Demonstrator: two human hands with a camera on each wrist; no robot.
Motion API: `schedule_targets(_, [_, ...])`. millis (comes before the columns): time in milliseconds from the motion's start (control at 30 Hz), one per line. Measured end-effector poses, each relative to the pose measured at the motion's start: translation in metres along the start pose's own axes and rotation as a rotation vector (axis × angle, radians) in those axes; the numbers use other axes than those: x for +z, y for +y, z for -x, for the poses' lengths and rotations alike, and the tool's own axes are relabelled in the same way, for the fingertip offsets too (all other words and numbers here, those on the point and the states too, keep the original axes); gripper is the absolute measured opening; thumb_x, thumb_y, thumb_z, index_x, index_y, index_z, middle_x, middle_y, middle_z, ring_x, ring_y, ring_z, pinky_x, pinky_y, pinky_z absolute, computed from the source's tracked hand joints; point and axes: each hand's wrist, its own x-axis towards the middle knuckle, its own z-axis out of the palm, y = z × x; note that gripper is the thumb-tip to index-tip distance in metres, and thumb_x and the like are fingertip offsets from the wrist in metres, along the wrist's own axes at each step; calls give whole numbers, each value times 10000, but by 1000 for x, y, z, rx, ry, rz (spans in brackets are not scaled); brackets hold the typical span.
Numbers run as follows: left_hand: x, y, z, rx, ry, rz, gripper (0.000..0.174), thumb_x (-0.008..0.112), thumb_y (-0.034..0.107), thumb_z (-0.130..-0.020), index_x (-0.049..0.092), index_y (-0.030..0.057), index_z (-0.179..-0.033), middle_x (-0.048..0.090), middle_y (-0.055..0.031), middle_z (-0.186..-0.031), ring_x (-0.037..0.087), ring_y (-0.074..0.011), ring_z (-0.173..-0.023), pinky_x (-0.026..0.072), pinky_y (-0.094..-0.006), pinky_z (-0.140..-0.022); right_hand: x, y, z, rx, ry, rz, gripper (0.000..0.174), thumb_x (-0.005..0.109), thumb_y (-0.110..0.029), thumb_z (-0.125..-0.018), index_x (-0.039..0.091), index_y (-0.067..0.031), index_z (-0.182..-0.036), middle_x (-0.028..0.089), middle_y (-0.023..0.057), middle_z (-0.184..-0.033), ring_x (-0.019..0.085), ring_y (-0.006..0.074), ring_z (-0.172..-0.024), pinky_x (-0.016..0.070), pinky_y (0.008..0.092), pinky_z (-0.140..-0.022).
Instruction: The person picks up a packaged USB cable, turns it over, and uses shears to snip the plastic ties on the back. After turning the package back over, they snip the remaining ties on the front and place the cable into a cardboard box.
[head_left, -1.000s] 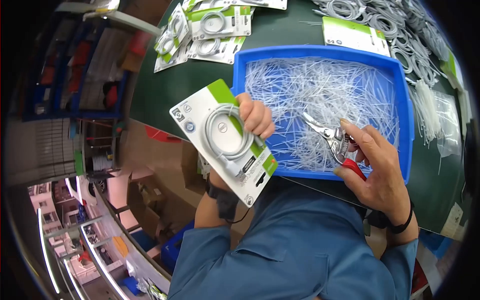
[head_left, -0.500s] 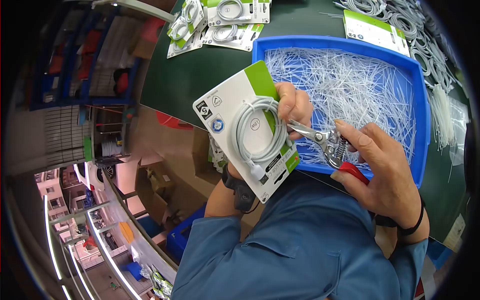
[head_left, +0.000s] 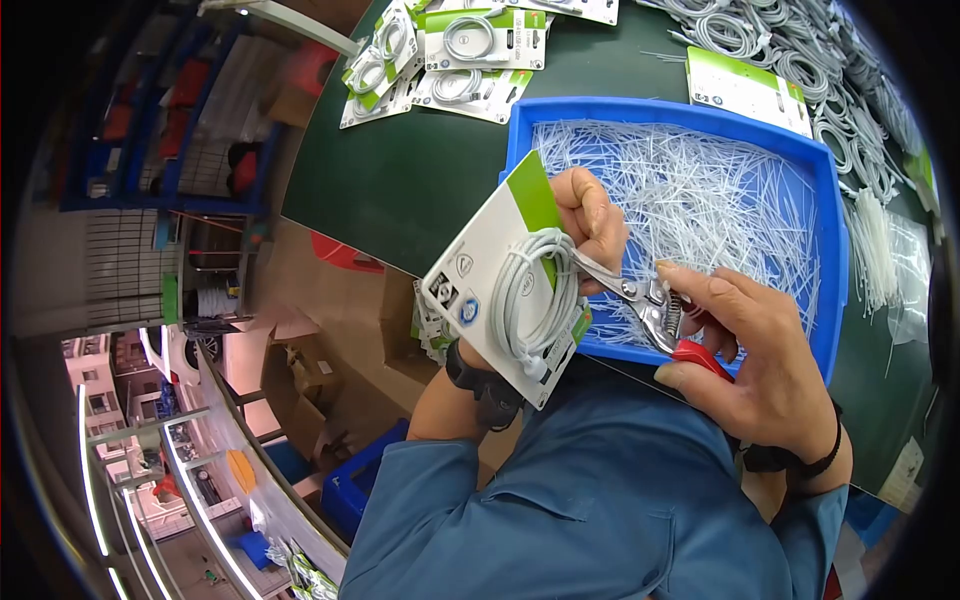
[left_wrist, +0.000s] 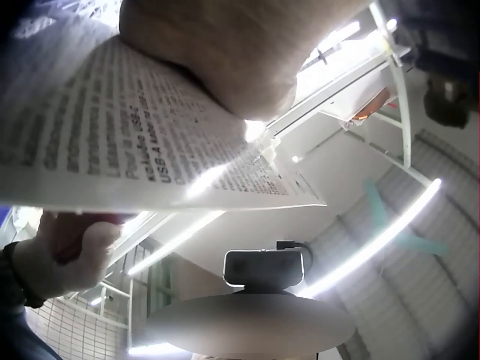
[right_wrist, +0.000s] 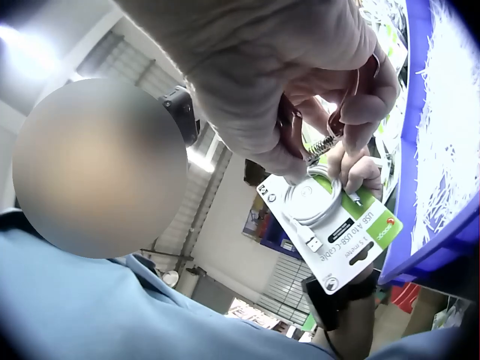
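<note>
My left hand [head_left: 592, 215] grips a white and green packaging card [head_left: 465, 255] by its edge, above the tray's left side. A light grey USB cable [head_left: 508, 300] is coiled on the card's front. In my right hand [head_left: 765, 345] is a pair of red-handled pruning shears [head_left: 655, 315], their blade tips right at the coil's edge beside the left fingers. The right wrist view shows the card [right_wrist: 341, 262] with its cable facing that camera. Printed text covers the card's back [left_wrist: 150, 139] in the left wrist view.
A blue tray [head_left: 838, 260] full of thin white plastic strips [head_left: 690, 190] lies under the hands. Several carded cables [head_left: 485, 40] lie at the back left. Coiled grey cables [head_left: 800, 70], another card [head_left: 750, 90] and a bundle of white cable ties [head_left: 873, 245] are at the right.
The shears have come leftward to the cable, and the card has moved right toward them. Its face has since turned more edge-on. Both hands keep their hold.
</note>
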Motion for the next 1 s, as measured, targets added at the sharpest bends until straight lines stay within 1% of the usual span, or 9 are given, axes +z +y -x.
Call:
schedule_targets(33, [2, 6, 0, -45, -1, -6, 410, 593, 457, -1075, 544, 50, -1050, 496, -17, -760, 465, -106, -672, 400, -239, -577, -1, 1, 0, -5, -20, -38, 715, 878, -90, -718, 664, 10, -1394, 625, 86, -845, 572, 160, -667, 471, 302, -637])
schedule_targets(133, [9, 6, 1, -59, 66, -23, 477, 524, 520, -1105, 546, 45, -1063, 495, -19, -751, 463, -110, -663, 401, -239, -576, -4, 3, 0, -15, -60, -134, 686, 882, -132, -749, 667, 13, -1385, 644, 87, -820, 572, 141, -652, 468, 289, -623])
schedule_targets(233, [6, 3, 0, -40, 32, -105, 583, 378, 580, -1137, 581, 33, -1141, 438, -28, -709, 396, -125, -637, 369, -270, -537, -4, 7, 2, -4, -62, -180, 652, 889, -142, -788, 667, -4, -1385, 673, 96, -808, 554, 129, -604, 458, 281, -578])
schedule_targets(333, [3, 7, -4, -63, -66, 46, 557, 400, 559, -1138, 579, 32, -1133, 440, -30, -709, 391, -125, -630, 362, -273, -537, -5, 9, 5, 8, -69, -196, 648, 884, -144, -793, 667, -1, -1386, 661, 84, -796, 539, 111, -599, 449, 272, -573])
schedule_targets(533, [5, 4, -3, -29, -27, -52, 544, 411, 545, -1137, 579, 28, -1128, 456, -45, -711, 398, -126, -626, 369, -274, -540, -7, 7, 7, 58, -94, -241, 636, 878, -147, -810, 665, 2, -1391, 654, 66, -795, 530, 87, -616, 444, 264, -576])
schedule_targets(633, [6, -1, -4, -13, 38, -111, 720, 286, 677, -1121, 563, 14, -1065, 496, -39, -681, 398, -97, -568, 363, -259, -531, -7, 6, 8, 67, -97, -268, 627, 875, -146, -816, 667, 5, -1387, 658, 65, -801, 534, 83, -627, 451, 263, -584])
schedule_targets(800, [6, 0, -3, -5, 59, -298, 729, 287, 710, -1105, 553, 34, -1031, 484, -16, -675, 383, -77, -569, 327, -242, -523, -12, 6, 9, 94, -145, -281, 621, 879, -151, -815, 674, 8, -1379, 676, 76, -825, 567, 99, -660, 487, 265, -634])
schedule_targets(933, [4, 0, -4, -5, 20, -271, 716, 295, 702, -1108, 552, 38, -1031, 491, -18, -675, 390, -79, -569, 322, -240, -512, -9, 4, 12, 67, -104, -252, 598, 872, -120, -820, 683, 9, -1373, 679, 87, -820, 589, 112, -680, 504, 273, -663])
schedule_targets(1000, [5, 1, -3, -33, 18, -179, 708, 298, 696, -1110, 550, 37, -1048, 497, -25, -687, 400, -83, -575, 336, -240, -511, -7, 5, 13, 36, -78, -235, 590, 866, -98, -821, 686, 7, -1373, 678, 92, -816, 595, 116, -686, 507, 275, -667])
